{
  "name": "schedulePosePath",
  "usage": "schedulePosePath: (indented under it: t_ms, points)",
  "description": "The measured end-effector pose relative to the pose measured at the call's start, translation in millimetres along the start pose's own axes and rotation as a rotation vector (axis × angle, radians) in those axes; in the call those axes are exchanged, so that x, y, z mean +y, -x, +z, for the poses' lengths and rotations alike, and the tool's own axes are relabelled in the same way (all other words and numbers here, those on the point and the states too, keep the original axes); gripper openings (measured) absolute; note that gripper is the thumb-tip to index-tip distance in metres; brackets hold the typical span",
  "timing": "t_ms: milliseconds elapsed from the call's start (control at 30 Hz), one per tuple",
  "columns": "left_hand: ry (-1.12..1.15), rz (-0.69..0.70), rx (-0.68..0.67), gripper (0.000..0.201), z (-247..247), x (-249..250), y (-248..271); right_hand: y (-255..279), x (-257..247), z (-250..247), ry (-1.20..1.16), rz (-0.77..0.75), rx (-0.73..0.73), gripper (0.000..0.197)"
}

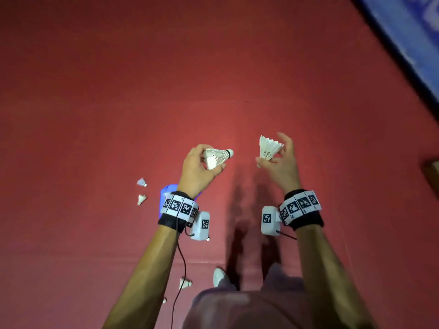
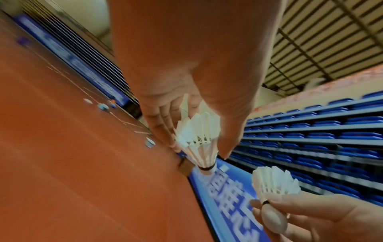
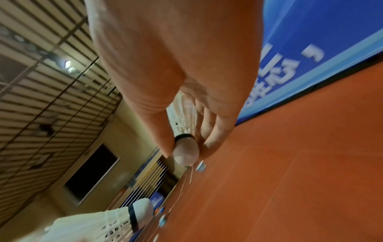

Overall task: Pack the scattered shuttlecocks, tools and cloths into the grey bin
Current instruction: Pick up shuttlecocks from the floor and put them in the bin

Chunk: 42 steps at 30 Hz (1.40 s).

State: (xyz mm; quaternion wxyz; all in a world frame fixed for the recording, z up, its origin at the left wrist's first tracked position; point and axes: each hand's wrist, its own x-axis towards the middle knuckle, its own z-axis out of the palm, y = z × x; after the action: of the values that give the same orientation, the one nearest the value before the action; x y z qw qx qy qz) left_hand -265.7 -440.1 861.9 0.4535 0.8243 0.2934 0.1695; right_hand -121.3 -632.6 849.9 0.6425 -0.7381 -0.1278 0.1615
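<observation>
My left hand (image 1: 211, 160) grips a white feather shuttlecock (image 1: 219, 156) by its skirt, cork pointing right. In the left wrist view the same shuttlecock (image 2: 199, 140) sits between thumb and fingers, cork away from the palm. My right hand (image 1: 268, 160) pinches a second shuttlecock (image 1: 269, 147) at its cork, feathers up; the right wrist view shows that cork (image 3: 186, 153) between thumb and fingertips. Both hands are raised above the red floor, a short gap apart. Several loose shuttlecocks lie on the floor, two at the left (image 1: 142, 182) (image 1: 141, 199) and one by my feet (image 1: 185, 283). The grey bin is not in view.
A blue item (image 1: 169, 189) lies on the floor, partly hidden under my left wrist. My white shoe (image 1: 218, 276) stands below the hands. A blue banner (image 1: 415, 32) edges the floor at the top right. A brown object (image 1: 432, 172) juts in at the right edge.
</observation>
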Motion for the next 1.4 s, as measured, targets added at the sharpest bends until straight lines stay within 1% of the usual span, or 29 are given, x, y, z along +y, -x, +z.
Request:
schedulePosePath:
  t_ms: [33,133,200,300,400,500,633,700,800,933,1033,1167,1233,1300,1400]
  points:
    - [0.012,0.016,-0.016,0.049,13.2,7.6,-3.0,1.5,1.8,-17.8,0.01,0.0,0.043,0.087]
    - [0.049,0.122,-0.172,0.053,97.8,70.9,-3.1,19.3,9.3,-125.7,-0.008,0.036,0.292,0.082]
    - [0.06,0.191,-0.299,0.051,158.8,115.5,8.8,38.2,18.1,-198.4,0.001,0.064,0.425,0.081]
    - [0.048,0.282,-0.441,0.047,252.4,171.8,38.6,68.6,42.7,-303.8,0.038,0.048,0.615,0.072]
    - [0.095,0.347,-0.524,0.045,342.2,223.0,77.3,97.4,58.8,-405.6,0.039,0.037,0.786,0.059]
    - [0.125,0.379,-0.618,0.044,418.3,270.0,119.0,130.6,66.3,-492.8,0.03,0.036,0.943,0.055]
    - [0.103,0.434,-0.741,0.041,501.8,320.3,161.2,167.9,74.4,-588.1,0.045,0.07,1.06,0.056]
    - [0.091,0.464,-0.784,0.04,542.0,345.7,172.5,179.6,78.1,-631.9,0.041,0.076,1.113,0.059]
    - [0.075,0.52,-0.835,0.045,604.6,381.4,179.2,187.9,87.1,-691.1,0.013,0.095,1.178,0.063]
    - [0.079,0.575,-0.902,0.048,703.0,429.2,179.3,184.8,112.9,-772.2,-0.006,0.116,1.288,0.069]
    - [0.097,0.584,-0.969,0.048,787.4,469.5,180.0,172.9,127.8,-842.6,-0.028,0.12,1.362,0.07]
    - [0.109,0.637,-1.052,0.05,902.7,530.2,181.4,152.3,132.8,-947.9,-0.047,0.157,1.418,0.066]
    - [0.106,0.68,-1.111,0.05,955.9,563.6,186.4,148.6,134.5,-994.4,-0.053,0.173,1.491,0.066]
    - [0.1,0.721,-1.177,0.045,1002.8,599.3,196.3,149.1,135.2,-1033.3,-0.042,0.207,1.55,0.063]
    - [0.041,0.777,-1.263,0.041,1062.6,644.8,219.8,159.3,144.5,-1085.3,-0.051,0.253,1.577,0.058]
